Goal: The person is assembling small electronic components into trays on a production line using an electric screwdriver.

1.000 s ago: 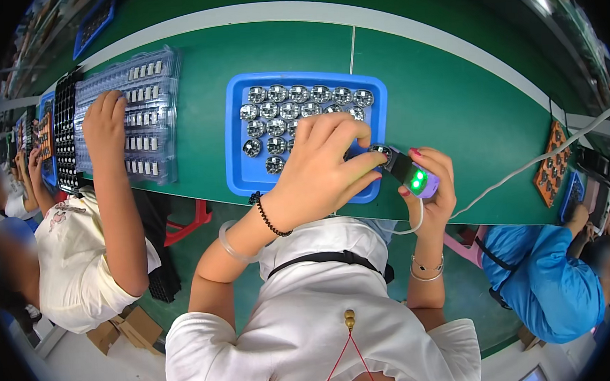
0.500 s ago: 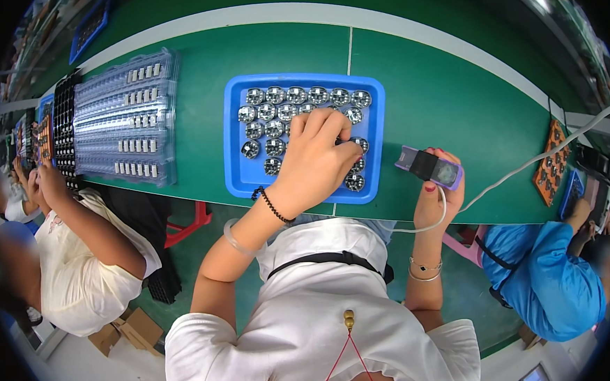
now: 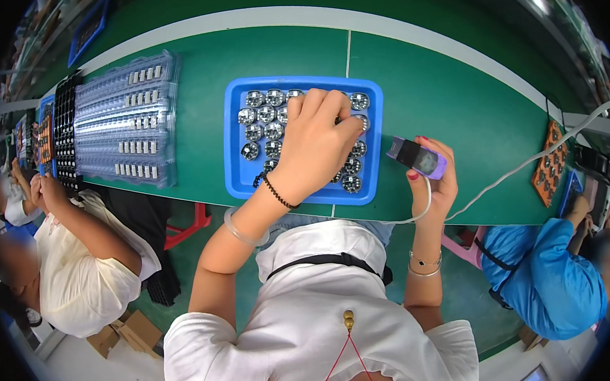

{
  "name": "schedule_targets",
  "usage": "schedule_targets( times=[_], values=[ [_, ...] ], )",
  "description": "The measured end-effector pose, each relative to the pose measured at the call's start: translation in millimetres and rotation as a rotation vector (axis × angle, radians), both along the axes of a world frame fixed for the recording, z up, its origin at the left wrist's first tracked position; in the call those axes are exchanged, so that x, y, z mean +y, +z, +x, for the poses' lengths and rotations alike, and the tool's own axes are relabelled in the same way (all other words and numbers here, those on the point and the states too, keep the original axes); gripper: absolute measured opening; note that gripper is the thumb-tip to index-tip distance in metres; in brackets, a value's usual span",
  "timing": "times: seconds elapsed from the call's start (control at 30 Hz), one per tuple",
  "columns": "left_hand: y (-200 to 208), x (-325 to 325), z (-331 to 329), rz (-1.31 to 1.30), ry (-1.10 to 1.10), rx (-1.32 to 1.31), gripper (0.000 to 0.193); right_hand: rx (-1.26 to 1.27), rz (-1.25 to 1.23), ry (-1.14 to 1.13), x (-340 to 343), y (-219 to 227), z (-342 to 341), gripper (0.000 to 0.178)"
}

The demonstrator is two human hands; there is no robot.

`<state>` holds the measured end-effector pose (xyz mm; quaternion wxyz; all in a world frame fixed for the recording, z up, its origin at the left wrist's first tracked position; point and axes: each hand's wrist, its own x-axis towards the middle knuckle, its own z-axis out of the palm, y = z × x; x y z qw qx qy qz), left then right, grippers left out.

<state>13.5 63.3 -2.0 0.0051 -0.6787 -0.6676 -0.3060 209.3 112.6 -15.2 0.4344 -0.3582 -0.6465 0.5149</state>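
A blue tray [image 3: 238, 177] in front of me holds several round silver pieces with faceted faces [image 3: 254, 99]. My left hand [image 3: 319, 144] reaches over its middle, palm down, the fingers bent and closed. The fingertips are near the silver pieces on the tray's right side, and what they hold, if anything, is hidden. Right of the tray, my right hand [image 3: 438, 179] is closed around a small purple and black device with a clear window [image 3: 418, 157]. From its lower end hangs a white cable [image 3: 418, 215]. The device is held above the table's near edge.
Clear plastic trays with small metal pieces [image 3: 129, 121] lie at the left, beside a black tray rack [image 3: 67, 128]. An orange board [image 3: 550, 165] stands at the far right, with a thick pale cable [image 3: 528, 177] nearby. Co-workers sit on both sides.
My left hand has shifted slightly up over the tray. My right hand has brought the device a little left and up, nearer the tray.
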Motion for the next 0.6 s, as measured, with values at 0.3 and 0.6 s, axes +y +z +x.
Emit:
schedule_targets(
  times=[0.3, 0.6],
  values=[
    [29.1, -11.8, 13.1, 0.058, -0.127, -0.139, 0.013, -0.102, 0.059, 0.114, -1.2, 13.9, -0.7, 0.042],
    [15.9, -6.9, 0.9, 0.057, -0.036, -0.056, 0.012, 0.202, -0.101, -0.041, -1.4, -14.9, 5.5, 0.053]
  ],
)
